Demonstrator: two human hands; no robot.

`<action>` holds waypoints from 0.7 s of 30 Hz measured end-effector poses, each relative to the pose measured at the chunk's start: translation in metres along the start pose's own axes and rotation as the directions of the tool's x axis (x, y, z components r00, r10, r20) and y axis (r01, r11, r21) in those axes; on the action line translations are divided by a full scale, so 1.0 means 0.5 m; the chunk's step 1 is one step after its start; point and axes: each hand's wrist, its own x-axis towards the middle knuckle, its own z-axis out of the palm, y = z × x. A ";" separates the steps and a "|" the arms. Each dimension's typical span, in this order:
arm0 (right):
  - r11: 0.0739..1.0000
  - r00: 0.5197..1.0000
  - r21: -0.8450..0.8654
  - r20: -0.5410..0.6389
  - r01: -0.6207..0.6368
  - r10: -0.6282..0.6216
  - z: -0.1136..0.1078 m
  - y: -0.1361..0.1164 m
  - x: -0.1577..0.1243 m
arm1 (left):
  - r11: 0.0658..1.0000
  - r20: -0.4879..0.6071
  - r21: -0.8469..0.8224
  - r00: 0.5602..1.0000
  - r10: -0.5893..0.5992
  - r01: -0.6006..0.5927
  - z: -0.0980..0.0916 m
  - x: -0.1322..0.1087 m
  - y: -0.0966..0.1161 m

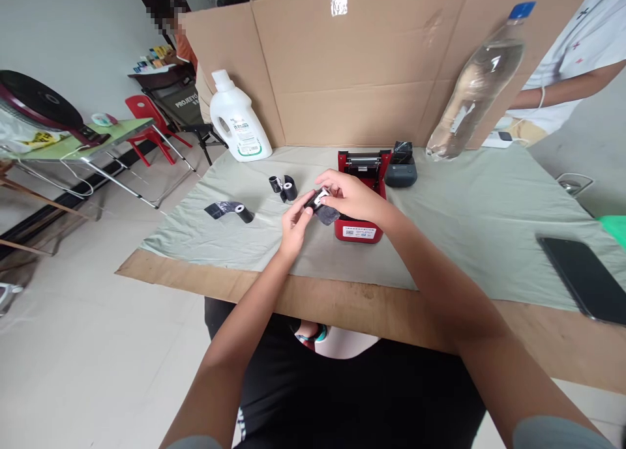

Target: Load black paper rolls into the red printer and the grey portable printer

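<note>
Over the cloth-covered table, my left hand [294, 226] and my right hand [359, 200] come together on a small roll of black film [327, 216]. Fingers of both are closed round the roll, and a loose flap of film hangs below it. Part of the roll is hidden by my fingers. Just behind my right hand stands a red device [358, 232] with an open top, dark rollers inside and a white printed label on its front. Left of my hands lie a black roll with its film partly unwound [244, 214] and another pair of black rolls [289, 189].
At the back are a white detergent bottle [240, 126], a small dark box-like device [402, 173] and a large water bottle [476, 97], before a cardboard screen [352, 77]. A phone [584, 273] lies at the right edge. One person stands at right, another sits behind the screen's left end.
</note>
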 end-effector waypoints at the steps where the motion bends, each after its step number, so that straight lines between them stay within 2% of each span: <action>1: 1.000 1.000 0.028 -0.008 -0.012 0.012 -0.001 0.003 0.001 | 0.999 0.045 0.031 0.998 0.032 -0.033 -0.003 0.001 0.004; 3: 0.996 0.999 0.071 0.002 -0.046 0.046 -0.006 0.007 0.001 | 0.979 0.133 0.144 0.983 0.124 -0.143 -0.011 0.004 0.013; 6: 0.992 0.989 0.075 0.118 -0.101 0.092 -0.016 0.007 -0.002 | 0.897 0.278 0.317 0.934 0.223 -0.308 -0.022 0.009 0.024; 8: 0.992 0.975 0.048 0.197 -0.114 0.103 -0.021 0.004 -0.005 | 0.871 0.369 0.335 0.901 0.229 -0.359 -0.029 0.011 0.028; 10: 0.990 0.967 0.014 0.218 -0.141 0.135 -0.024 0.000 -0.009 | 0.882 0.411 0.310 0.887 0.213 -0.356 -0.035 0.011 0.028; 14: 0.983 0.966 -0.002 0.185 -0.183 0.180 -0.022 -0.006 -0.014 | 0.902 0.363 0.306 0.913 0.186 -0.305 -0.038 0.010 0.025; 17: 0.983 0.965 -0.011 0.192 -0.181 0.180 -0.020 -0.006 -0.012 | 0.892 0.304 0.325 0.928 0.217 -0.315 -0.035 0.012 0.031; 21: 0.986 0.973 -0.019 0.158 -0.166 0.167 -0.027 -0.007 -0.011 | 0.915 0.310 0.275 0.928 0.207 -0.296 -0.033 0.017 0.048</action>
